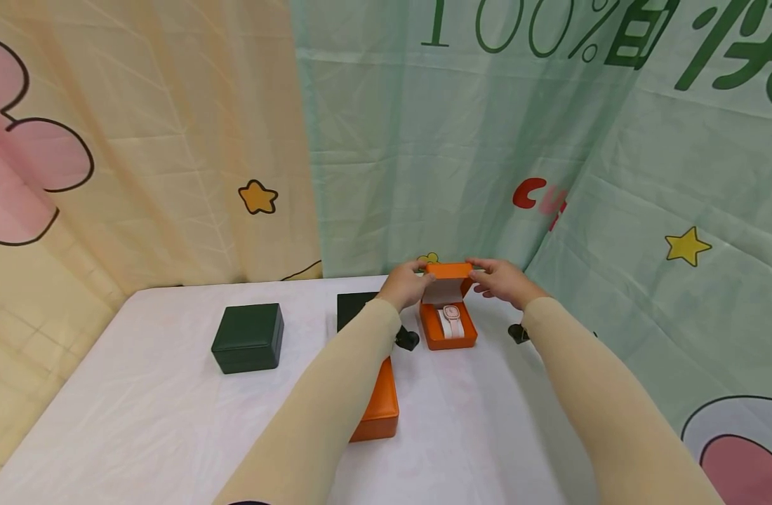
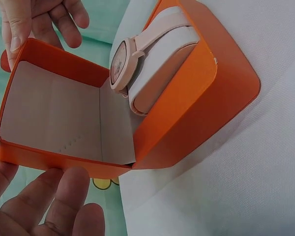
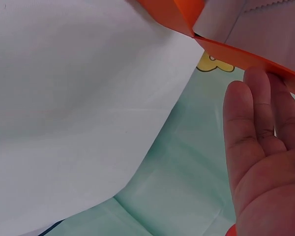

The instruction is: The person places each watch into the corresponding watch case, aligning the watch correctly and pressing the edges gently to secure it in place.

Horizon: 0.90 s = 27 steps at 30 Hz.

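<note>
A small orange watch box (image 1: pixel 448 344) stands on the white-covered table with its lid (image 2: pixel 54 113) raised. Inside, a pale pink wristwatch (image 2: pixel 124 66) is wrapped round a white cushion (image 2: pixel 164 61). My left hand (image 1: pixel 401 286) holds the lid's left side, with the thumb at its edge and the fingers along the outside. On the opposite side, my right hand (image 1: pixel 502 282) grips the lid's corner between thumb and index finger. The right hand's other fingers (image 3: pixel 238 113) extend beside the lid. Part of the left thumb is cut off in the left wrist view.
A dark green box (image 1: pixel 250 337) sits closed at the left of the table (image 1: pixel 152 400). Another dark box (image 1: pixel 354 306) and a larger orange box (image 1: pixel 381 414) are partly hidden by my left arm. Printed curtains (image 1: pixel 411 161) hang behind the table.
</note>
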Available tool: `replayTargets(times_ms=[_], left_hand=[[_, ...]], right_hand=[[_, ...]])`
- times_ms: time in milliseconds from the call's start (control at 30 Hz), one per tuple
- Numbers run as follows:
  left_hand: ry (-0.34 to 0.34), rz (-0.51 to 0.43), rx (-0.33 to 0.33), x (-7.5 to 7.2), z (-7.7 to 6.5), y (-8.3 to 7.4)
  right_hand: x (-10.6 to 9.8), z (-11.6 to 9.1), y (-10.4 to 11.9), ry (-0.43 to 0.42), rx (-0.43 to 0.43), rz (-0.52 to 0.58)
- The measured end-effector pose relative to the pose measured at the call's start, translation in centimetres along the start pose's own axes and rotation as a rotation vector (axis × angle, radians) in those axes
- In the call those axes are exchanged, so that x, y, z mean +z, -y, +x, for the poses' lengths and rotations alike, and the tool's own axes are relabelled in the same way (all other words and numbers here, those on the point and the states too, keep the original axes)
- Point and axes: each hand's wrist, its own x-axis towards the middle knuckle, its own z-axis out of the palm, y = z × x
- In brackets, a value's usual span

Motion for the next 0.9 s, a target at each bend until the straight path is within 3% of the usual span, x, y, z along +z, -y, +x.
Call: replayTargets(times_ms=[500,900], left_hand=[[0.029,0.001,0.000,-0.1,-0.1,0.4],[0.044,0.041,0.020,-0.2,-1.0,0.4]], right_hand=[[0.0,-0.6,-0.2,0.013,-0.029,0.000],[-0.2,-1.2,-0.6,0.031,-0.058,0.024]])
